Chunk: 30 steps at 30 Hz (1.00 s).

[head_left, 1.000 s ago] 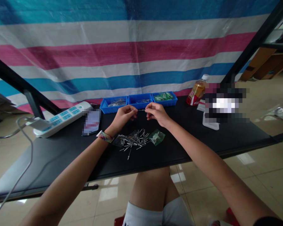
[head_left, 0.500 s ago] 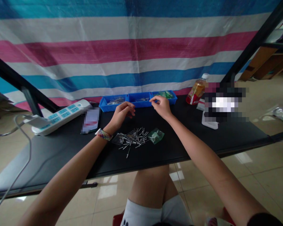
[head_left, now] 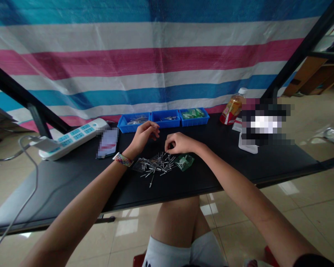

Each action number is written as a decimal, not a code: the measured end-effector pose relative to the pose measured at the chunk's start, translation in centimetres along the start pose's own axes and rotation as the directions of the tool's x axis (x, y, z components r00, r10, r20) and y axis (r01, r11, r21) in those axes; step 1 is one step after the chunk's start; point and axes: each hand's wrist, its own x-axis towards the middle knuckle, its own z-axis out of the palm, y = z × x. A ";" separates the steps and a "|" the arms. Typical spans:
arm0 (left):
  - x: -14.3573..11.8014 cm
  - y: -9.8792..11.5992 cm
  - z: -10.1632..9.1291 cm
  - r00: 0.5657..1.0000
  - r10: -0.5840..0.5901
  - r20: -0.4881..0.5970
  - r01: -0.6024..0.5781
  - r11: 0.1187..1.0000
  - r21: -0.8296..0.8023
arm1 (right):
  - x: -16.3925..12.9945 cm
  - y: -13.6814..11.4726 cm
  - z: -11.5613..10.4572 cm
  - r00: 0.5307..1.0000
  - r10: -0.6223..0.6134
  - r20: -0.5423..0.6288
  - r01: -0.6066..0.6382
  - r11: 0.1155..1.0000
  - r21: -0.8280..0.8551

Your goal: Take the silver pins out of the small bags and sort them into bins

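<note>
A loose pile of silver pop rivets [head_left: 163, 163] lies on the black table. At the pile's far edge my right hand [head_left: 180, 142] pinches a rivet between thumb and forefinger; the fingertips partly hide it. My left hand [head_left: 144, 135] hovers beyond the pile, fingers loosely bent and apart, with nothing seen in them. Clear plastic bags [head_left: 140, 164] lie at the pile's left, and a small green bag [head_left: 184, 162] with pale pieces lies at its right. Behind the hands stand three blue bins: the left bin [head_left: 122, 127], the middle bin [head_left: 171, 124] with a few rivets, and the right bin [head_left: 195, 121] with green bags.
To the left lie a phone [head_left: 108, 144] and a white power strip [head_left: 75, 137] with a plugged-in cable. A drink bottle [head_left: 231, 109] and a white object [head_left: 248, 147] are at the right. A striped sheet [head_left: 161, 59] hangs behind the table.
My right hand has come back from the right bin to the rivet pile, uncovering that bin. My left hand stays nearly in place.
</note>
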 end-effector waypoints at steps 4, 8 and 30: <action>0.1 -0.3 0.0 1.000 -0.001 0.029 0.000 1.000 0.029 | -0.2 -0.1 -1.4 0.996 0.092 -0.014 -0.089 0.985 0.146; 0.2 -0.6 0.0 0.992 0.007 0.130 -0.028 0.986 0.165 | -0.4 -0.3 -2.2 0.977 0.197 -0.086 -0.151 0.913 0.378; -0.2 0.1 0.6 0.992 0.023 0.125 -0.033 0.996 0.078 | 0.5 0.0 -0.6 0.841 0.417 -0.344 -0.110 0.755 0.647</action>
